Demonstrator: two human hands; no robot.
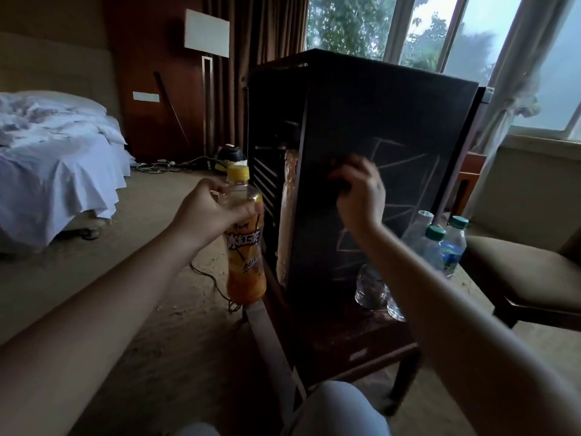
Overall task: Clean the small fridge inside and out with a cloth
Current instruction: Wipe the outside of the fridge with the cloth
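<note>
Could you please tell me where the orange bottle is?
Head view, left of centre: the left hand holds the orange bottle by its neck, just left of the fridge door.

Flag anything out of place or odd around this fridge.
Drinks sit outside the fridge: water bottles crowd the table by its door, and the left hand grips an orange tea bottle. A cable trails loose over the carpet. The right hand is too blurred to show a cloth.

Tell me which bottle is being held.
The orange tea bottle with the yellow cap, gripped by the left hand. The others are clear water bottles sitting on the table beside the fridge, in no hand.
</note>
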